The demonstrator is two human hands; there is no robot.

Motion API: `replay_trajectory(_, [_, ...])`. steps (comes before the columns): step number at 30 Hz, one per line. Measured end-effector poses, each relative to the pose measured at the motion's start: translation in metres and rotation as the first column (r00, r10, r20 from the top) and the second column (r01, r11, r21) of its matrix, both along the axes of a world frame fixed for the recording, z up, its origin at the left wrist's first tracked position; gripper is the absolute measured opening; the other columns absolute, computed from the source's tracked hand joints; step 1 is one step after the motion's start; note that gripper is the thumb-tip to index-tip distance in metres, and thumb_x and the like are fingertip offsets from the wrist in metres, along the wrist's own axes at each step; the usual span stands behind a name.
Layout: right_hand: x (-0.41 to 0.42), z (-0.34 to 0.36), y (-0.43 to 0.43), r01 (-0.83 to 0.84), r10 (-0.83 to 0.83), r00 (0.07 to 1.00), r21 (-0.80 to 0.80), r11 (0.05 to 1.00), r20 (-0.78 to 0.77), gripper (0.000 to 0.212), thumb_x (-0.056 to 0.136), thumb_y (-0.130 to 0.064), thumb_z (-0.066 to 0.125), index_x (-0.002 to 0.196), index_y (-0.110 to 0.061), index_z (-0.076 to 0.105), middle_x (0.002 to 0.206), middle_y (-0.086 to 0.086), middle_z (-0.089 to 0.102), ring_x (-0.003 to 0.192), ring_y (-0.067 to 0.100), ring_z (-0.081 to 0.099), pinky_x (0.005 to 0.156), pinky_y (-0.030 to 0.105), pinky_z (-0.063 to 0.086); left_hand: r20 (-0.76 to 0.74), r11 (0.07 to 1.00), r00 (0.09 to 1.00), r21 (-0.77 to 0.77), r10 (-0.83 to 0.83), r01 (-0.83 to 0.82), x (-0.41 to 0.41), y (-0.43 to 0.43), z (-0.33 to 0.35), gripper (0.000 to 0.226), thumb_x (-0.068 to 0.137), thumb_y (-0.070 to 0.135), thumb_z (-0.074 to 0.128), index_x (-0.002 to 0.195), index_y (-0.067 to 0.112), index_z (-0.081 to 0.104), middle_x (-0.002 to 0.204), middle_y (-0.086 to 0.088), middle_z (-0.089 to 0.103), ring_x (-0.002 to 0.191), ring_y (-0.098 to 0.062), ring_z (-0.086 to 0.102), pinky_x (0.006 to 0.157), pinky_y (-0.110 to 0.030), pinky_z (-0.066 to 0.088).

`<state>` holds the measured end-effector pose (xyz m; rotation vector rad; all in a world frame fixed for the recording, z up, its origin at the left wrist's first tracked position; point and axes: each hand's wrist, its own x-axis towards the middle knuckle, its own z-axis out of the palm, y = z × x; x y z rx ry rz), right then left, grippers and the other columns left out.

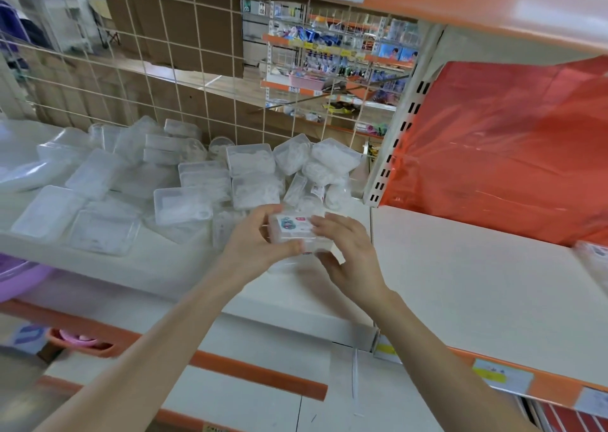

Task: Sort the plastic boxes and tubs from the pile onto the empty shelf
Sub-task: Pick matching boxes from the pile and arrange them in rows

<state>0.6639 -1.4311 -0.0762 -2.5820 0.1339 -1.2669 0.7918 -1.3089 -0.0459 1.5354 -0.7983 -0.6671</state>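
While both hands meet over the near edge of the left shelf (138,267), a small clear plastic box (296,231) with a printed label is clamped between them. The left hand (253,239) has its fingers curled round the box's left end, and the right hand (350,254) has its fingers closed over the right end. Just beyond, to the left, lies the pile (164,181) of clear boxes and tubs. The right-hand shelf (477,283) bears a red plastic bag (510,142) at its far side.

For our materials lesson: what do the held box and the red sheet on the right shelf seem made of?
Box: clear, glossy hard plastic, seemingly; walls look see-through, printed sticker on top. Red sheet: thin shiny plastic film, probably; it creases, glints, looks translucent.
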Motion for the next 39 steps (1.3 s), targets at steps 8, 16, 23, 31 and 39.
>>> replay_trajectory(8, [-0.003, 0.016, 0.001, -0.05, 0.127, 0.957, 0.283, 0.958, -0.262, 0.051, 0.076, -0.042, 0.059, 0.123, -0.027, 0.05, 0.136, -0.004, 0.038, 0.129, 0.002, 0.029, 0.106, 0.014, 0.022, 0.203, 0.992, 0.972, -0.023, -0.12, 0.127, 0.012, 0.012, -0.006, 0.075, 0.036, 0.039, 0.079, 0.104, 0.043, 0.047, 0.105, 0.008, 0.062, 0.095, -0.005, 0.063, 0.082, -0.02, 0.051])
replay_trajectory(16, [-0.015, 0.015, 0.003, 0.056, 0.065, 0.921, 0.295, 0.954, -0.385, 0.065, 0.069, -0.045, 0.057, 0.123, -0.009, 0.055, 0.115, 0.0, 0.055, 0.101, 0.01, 0.05, 0.084, 0.014, 0.037, 0.395, 0.979, 0.897, 0.115, -0.198, 0.165, 0.003, 0.004, -0.015, 0.089, 0.054, 0.038, 0.082, 0.129, 0.039, 0.034, 0.133, 0.017, 0.042, 0.12, 0.001, 0.043, 0.098, -0.017, 0.033])
replay_trajectory(23, [-0.047, -0.007, -0.005, 0.495, -0.251, 0.831, 0.454, 0.741, -0.496, 0.053, 0.076, -0.023, 0.069, 0.126, -0.015, 0.052, 0.118, 0.005, 0.056, 0.108, 0.022, 0.049, 0.083, 0.021, 0.034, 0.64, 0.935, 0.73, 0.355, -0.242, -0.002, 0.005, -0.005, -0.043, 0.073, 0.078, 0.025, 0.069, 0.14, 0.016, 0.032, 0.148, 0.001, 0.026, 0.136, -0.017, 0.022, 0.106, -0.022, 0.019])
replay_trajectory(31, [-0.064, -0.017, -0.003, 0.689, -0.39, 0.648, 0.286, 0.666, -0.654, 0.06, 0.073, -0.042, 0.051, 0.128, -0.018, 0.05, 0.124, 0.005, 0.055, 0.11, 0.028, 0.043, 0.088, 0.033, 0.034, 0.707, 0.902, 0.666, 0.415, -0.237, -0.119, -0.001, -0.01, -0.051, 0.057, 0.087, 0.027, 0.055, 0.139, 0.019, 0.034, 0.146, 0.0, 0.029, 0.133, -0.023, 0.025, 0.105, -0.031, 0.025])
replay_trajectory(39, [-0.061, -0.02, 0.002, 0.726, -0.47, 0.6, 0.193, 0.66, -0.647, 0.048, 0.083, -0.023, 0.059, 0.129, -0.016, 0.048, 0.13, 0.006, 0.047, 0.115, 0.029, 0.039, 0.088, 0.034, 0.035, 0.71, 0.917, 0.672, 0.381, -0.209, -0.118, -0.003, -0.005, -0.053, 0.054, 0.087, 0.026, 0.056, 0.137, 0.018, 0.039, 0.141, -0.001, 0.035, 0.127, -0.024, 0.03, 0.104, -0.031, 0.026])
